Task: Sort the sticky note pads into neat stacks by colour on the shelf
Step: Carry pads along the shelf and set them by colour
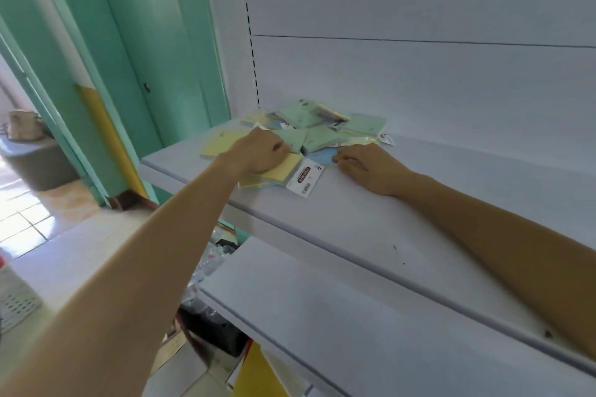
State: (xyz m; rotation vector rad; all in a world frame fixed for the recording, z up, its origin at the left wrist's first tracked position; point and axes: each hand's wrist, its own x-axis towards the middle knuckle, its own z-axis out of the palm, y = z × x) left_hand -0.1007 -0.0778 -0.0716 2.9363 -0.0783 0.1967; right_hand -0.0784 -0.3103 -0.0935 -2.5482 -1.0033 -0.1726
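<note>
Fingers (280, 147) of left hand: curled under, pressing on a yellow pad (283, 167); a real grip I cannot tell.
Left hand (258, 151): centre of the frame, knuckles up, on the near pads.
Fingers of right hand: bent and close together, tips touching a blue pad (324, 156).
Right hand (371, 166): lies flat on the shelf (371, 226), right of centre.
Yellow pad: has a white header card (306, 179) pointing to the shelf edge.
Loose pile (319, 127): mostly green pads, mixed, behind both hands near the back panel (419, 74).
Second yellow pad (221, 142): left of the left hand, alone.
</note>
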